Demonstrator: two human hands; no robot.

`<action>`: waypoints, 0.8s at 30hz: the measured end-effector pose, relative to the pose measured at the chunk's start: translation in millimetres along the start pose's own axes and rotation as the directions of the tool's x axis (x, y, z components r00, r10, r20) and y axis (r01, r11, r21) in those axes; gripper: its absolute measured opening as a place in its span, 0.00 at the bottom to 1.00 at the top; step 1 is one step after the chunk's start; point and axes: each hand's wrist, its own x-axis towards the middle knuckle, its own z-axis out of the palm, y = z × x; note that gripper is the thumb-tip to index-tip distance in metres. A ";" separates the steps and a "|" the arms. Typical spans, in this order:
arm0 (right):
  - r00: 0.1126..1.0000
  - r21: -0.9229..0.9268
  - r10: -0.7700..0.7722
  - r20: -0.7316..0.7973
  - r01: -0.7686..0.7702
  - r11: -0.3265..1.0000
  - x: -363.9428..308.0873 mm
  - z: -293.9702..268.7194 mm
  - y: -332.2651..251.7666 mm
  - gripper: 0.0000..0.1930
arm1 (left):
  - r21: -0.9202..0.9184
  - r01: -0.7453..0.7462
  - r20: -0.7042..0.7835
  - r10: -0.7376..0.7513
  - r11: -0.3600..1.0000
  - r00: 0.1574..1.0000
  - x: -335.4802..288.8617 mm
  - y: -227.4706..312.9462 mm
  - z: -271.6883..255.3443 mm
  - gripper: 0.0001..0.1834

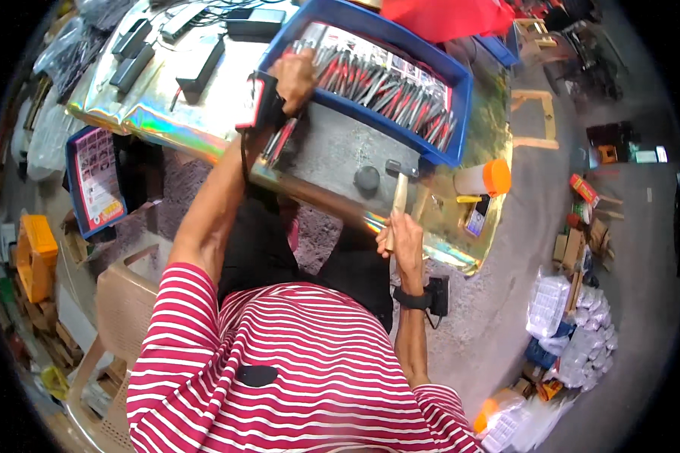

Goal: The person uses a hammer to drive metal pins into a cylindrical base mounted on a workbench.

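My right hand (pixel 403 238) is closed round the wooden handle of a hammer (pixel 400 195). The hammer's dark metal head lies over the grey work surface, beside a round black knob-like piece (pixel 366 179). At the left end of a blue tray (pixel 355 108), my left hand (pixel 293 79) reaches over the rim. Its fingers are partly hidden and blurred, so what they hold cannot be made out. Many slim grey and red hand tools (pixel 385 90) lie in a row inside the tray. Several more of these tools (pixel 281 142) rest on the surface just below my left wrist.
A jar with an orange lid (pixel 496 177) and a yellow-handled tool (pixel 470 199) are at the table's right end. Black boxes (pixel 201 69) and cables lie at the left. A plastic chair (pixel 128 306) stands at lower left; packed goods (pixel 582 332) cover floor on the right.
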 end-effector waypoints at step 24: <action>0.825 -0.327 -0.307 -0.474 0.159 0.932 66.7 -87.3 63.2 0.06 | 0.136 -0.244 0.091 0.233 0.960 0.968 19.4 -39.1 17.5 0.15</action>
